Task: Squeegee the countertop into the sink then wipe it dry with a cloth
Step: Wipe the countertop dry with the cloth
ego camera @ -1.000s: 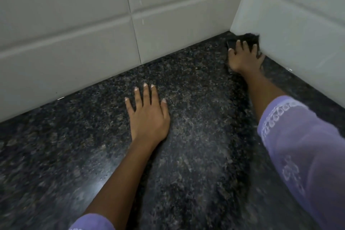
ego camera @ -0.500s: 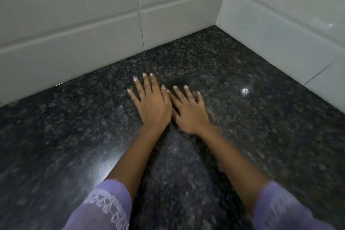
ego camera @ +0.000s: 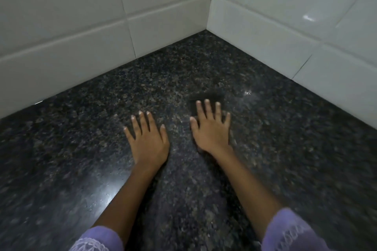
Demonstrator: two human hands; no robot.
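Head view: dark cloth (ego camera: 206, 98) lay flat on the granite countertop (ego camera: 285, 149), mid-surface, well short of the back corner where the two tiled walls (ego camera: 81, 26) met. Right hand (ego camera: 211, 132) sat on top of it, fingers straight and spread, pressing down, nothing curled round it; only the cloth's far edge showed beyond the fingertips, so its long axis couldn't be told, looked roughly across the hand. Left hand (ego camera: 148, 140) lay flat on bare countertop just beside, toward the left wall, fingers straight, holding nothing, not touching the cloth. Cloth was under the right hand only, so the right was the working hand; left looked like a brace. Judged step: dry wiping. Unwiped stretch probably lay toward the right wall and front edge. Sink not in view. Some motion blur on right hand.
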